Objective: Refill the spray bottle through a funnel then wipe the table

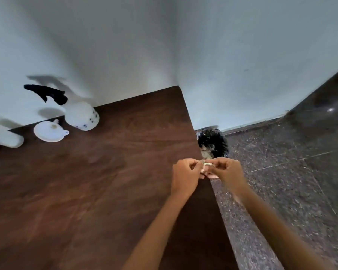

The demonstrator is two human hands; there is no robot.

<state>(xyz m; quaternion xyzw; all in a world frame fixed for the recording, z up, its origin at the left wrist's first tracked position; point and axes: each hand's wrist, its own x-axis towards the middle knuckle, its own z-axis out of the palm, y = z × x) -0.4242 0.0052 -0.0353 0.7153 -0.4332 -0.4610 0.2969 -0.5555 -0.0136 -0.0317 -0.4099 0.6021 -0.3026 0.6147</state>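
A white spray bottle (82, 115) with a black trigger head stands at the far left of the dark wooden table (90, 182), by the wall. A white funnel (49, 131) lies on the table just left of it, wide end up. My left hand (185, 177) and my right hand (225, 172) meet over the table's right edge. Both pinch a small crumpled pale wad (206, 166), cloth or tissue, between the fingertips. Most of the wad is hidden by my fingers.
Another white container (5, 138) sits at the table's left border, partly cut off. A bin lined with a black bag (215, 143) stands on the speckled stone floor just beyond the table's right edge, right under my hands. Pale walls meet behind the table.
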